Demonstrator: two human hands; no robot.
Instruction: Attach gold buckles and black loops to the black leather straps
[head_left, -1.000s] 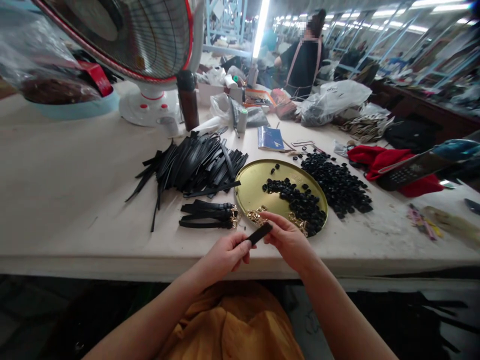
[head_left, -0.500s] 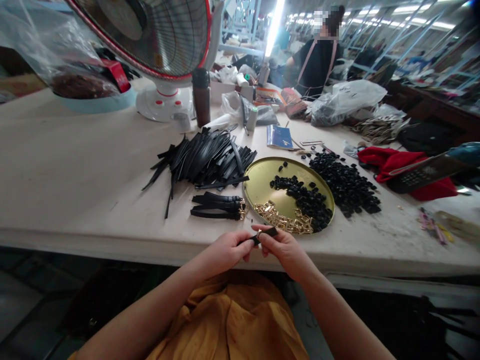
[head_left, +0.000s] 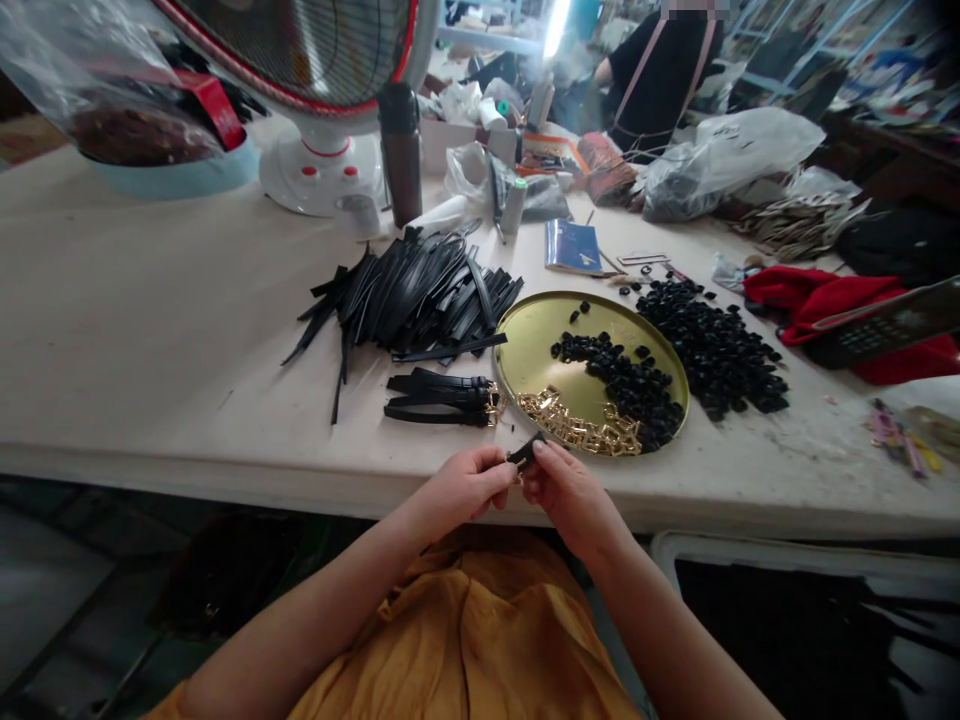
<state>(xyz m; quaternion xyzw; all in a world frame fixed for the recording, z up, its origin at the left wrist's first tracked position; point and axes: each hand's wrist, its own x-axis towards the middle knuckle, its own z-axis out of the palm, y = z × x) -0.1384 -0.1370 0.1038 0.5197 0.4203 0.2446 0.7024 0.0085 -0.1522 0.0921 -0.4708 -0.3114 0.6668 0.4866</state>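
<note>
Black strap (head_left: 526,452) pinched between left hand (head_left: 469,487), right hand (head_left: 564,487).

No legible txt, nos., brands or signs anywhere. Clock dirs taken from gold tray (head_left: 532,350). Blue booklet (head_left: 574,247) at 12 o'clock: pale mark on cover, too small to read. Red pack (head_left: 214,108) far out at 10 o'clock, inside clear bag: print blurred, unreadable. Calculator (head_left: 885,330) at 3 o'clock, on red cloth (head_left: 795,295): key rows visible, digits not legible. Black strap piece (head_left: 527,452) at 7 o'clock: too small and dark to tell any stamp.
</note>
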